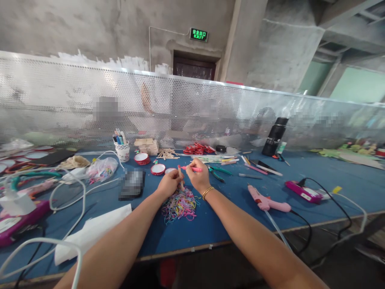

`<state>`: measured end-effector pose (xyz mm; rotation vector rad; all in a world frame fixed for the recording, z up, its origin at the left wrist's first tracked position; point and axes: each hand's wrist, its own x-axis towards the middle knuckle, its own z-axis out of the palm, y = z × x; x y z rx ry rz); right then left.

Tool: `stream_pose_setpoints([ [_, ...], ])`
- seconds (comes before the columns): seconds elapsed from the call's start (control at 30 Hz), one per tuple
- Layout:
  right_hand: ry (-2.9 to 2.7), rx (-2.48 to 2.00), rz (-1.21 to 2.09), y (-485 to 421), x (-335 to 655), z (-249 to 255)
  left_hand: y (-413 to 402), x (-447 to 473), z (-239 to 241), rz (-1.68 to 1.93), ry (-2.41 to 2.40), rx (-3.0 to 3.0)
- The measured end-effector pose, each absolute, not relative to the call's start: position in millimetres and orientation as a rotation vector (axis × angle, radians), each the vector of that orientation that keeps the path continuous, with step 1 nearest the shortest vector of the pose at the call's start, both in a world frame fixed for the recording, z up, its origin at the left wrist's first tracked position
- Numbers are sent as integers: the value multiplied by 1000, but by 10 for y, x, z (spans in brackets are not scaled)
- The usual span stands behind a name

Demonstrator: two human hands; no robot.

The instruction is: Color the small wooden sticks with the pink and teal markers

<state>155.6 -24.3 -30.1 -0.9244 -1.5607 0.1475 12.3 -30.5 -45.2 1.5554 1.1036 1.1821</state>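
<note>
My left hand (168,184) is closed around a wooden craft stick (180,176) held upright over a heap of coloured rubber bands (179,204) on the blue table (228,224). My right hand (198,176), with a gold bracelet on the wrist, pinches a thin pink stick (192,169) that points left toward the wooden stick's top. The two hands are almost touching.
A pink glue gun (266,200) lies to the right with its cord over the table's edge. Green pliers (219,171), red rings (198,149), round tins (142,158), a pen cup (122,149), white cables (72,192) and white paper (90,233) surround me. A perforated metal screen (192,108) stands behind.
</note>
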Motion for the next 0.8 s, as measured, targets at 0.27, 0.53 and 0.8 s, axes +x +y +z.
stream_pose_setpoints([
  [0.27,-1581,-928,150,-238,1551,-313,-297,117,-463,1189,1089,1547],
  [0.53,-1574,-910,152,-233,1552,-317,-286,115,-468,1189,1094,1566],
  [0.8,-1545,-910,152,-243,1560,-305,-257,111,-499,1190,1085,1560],
])
